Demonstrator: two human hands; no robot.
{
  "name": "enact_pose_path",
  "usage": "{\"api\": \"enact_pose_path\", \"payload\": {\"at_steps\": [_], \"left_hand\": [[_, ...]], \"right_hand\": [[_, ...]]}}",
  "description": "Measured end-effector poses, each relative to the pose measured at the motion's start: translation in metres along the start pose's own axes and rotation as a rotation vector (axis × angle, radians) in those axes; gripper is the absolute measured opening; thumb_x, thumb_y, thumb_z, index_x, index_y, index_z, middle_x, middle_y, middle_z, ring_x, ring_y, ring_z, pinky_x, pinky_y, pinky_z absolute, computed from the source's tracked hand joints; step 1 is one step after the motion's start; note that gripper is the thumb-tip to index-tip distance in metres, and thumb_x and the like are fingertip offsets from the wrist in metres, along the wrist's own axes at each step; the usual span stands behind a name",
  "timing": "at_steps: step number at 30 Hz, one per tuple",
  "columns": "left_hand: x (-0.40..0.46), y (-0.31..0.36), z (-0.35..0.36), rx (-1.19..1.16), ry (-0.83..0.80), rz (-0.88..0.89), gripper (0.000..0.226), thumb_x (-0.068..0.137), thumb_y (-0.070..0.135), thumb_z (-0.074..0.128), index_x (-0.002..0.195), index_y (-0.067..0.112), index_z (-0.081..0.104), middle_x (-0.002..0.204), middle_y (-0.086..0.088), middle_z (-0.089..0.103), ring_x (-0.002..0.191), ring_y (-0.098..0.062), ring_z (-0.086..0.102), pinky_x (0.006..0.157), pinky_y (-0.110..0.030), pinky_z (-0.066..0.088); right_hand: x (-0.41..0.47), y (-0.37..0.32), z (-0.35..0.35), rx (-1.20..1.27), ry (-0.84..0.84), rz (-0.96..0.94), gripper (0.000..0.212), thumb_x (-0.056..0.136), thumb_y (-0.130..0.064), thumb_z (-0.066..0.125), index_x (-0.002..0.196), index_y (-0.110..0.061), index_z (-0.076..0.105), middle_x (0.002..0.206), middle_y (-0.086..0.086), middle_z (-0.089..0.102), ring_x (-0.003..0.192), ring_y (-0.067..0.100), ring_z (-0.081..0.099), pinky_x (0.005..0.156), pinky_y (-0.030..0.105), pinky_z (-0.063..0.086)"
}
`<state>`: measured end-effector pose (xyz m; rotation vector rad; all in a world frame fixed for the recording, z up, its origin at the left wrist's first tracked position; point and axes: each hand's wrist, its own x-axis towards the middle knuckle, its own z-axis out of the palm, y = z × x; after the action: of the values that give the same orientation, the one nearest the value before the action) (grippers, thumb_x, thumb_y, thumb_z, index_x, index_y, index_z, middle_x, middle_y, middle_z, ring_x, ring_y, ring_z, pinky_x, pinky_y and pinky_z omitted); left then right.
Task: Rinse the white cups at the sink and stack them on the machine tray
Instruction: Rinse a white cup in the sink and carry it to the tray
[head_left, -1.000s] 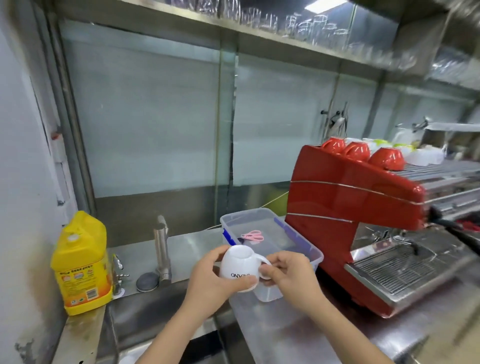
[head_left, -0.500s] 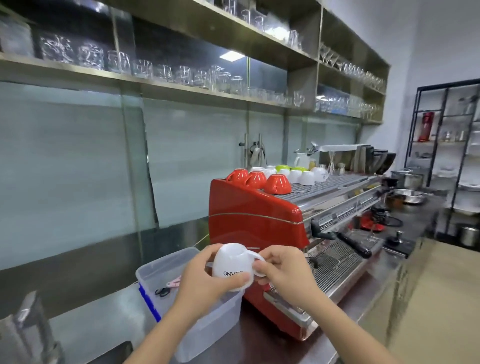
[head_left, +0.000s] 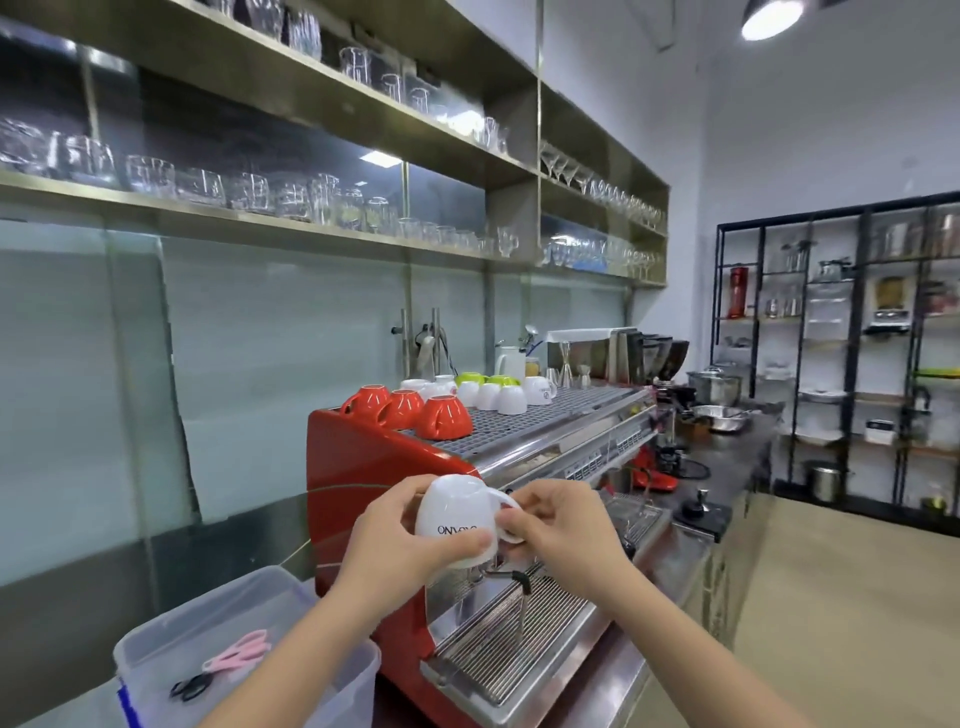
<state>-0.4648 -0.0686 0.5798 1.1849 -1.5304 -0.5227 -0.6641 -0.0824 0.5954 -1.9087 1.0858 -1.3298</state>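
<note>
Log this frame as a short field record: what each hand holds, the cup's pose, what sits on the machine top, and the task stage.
left hand: left hand grips the body of the white cup
right hand: right hand pinches the cup's handle
cup pose: upside down, in the air in front of the red espresso machine
machine tray: machine tray carries three red cups, several white cups and green ones, all inverted
nearby: clear plastic bin with pink scissors
stage: held cup not yet placed on tray
</note>
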Motion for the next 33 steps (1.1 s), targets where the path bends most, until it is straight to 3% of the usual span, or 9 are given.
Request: {"api": "enact_pose_path", "payload": {"at_steps": [7, 14, 25, 33], "left_hand": [[0.043, 0.002, 0.018, -0.036, -0.052, 0.039, 0.062, 0.045, 0.051, 0.091, 0.103, 0.041, 0.072, 0.097, 0.012, 0.077, 0.092, -0.011, 0.072, 0.085, -0.045, 0.06], [0.087, -0.008, 0.027, -0.012, -0.053, 0.067, 0.067, 0.042, 0.061, 0.088, 0.104, 0.042, 0.071, 0.098, 0.015, 0.075, 0.092, -0.006, 0.07, 0.085, -0.041, 0.059], [0.14, -0.013, 0.057, 0.056, -0.035, 0.063, 0.059, 0.045, 0.058, 0.088, 0.098, 0.041, 0.071, 0.091, 0.019, 0.075, 0.085, -0.004, 0.07, 0.081, -0.038, 0.06], [0.179, -0.001, 0.126, 0.141, 0.046, 0.043, 0.062, 0.046, 0.057, 0.089, 0.102, 0.037, 0.071, 0.094, 0.015, 0.076, 0.086, -0.006, 0.071, 0.082, -0.04, 0.06]], "right_hand": [[0.028, 0.008, -0.018, -0.052, 0.047, 0.004, 0.008, 0.087, -0.013, 0.069, 0.084, -0.007, 0.073, 0.072, 0.012, 0.076, 0.061, 0.024, 0.075, 0.064, 0.049, 0.062], [0.064, 0.015, -0.023, -0.092, 0.088, 0.013, 0.008, 0.086, -0.012, 0.069, 0.08, -0.007, 0.073, 0.071, 0.012, 0.076, 0.063, 0.028, 0.075, 0.066, 0.051, 0.062], [0.124, 0.053, -0.046, -0.047, 0.046, -0.014, 0.007, 0.087, -0.009, 0.069, 0.086, -0.004, 0.072, 0.072, 0.014, 0.076, 0.061, 0.027, 0.074, 0.061, 0.035, 0.062], [0.177, 0.111, -0.105, 0.047, -0.045, -0.05, 0.005, 0.086, -0.01, 0.07, 0.083, -0.007, 0.073, 0.072, 0.013, 0.076, 0.065, 0.03, 0.075, 0.069, 0.05, 0.062]]}}
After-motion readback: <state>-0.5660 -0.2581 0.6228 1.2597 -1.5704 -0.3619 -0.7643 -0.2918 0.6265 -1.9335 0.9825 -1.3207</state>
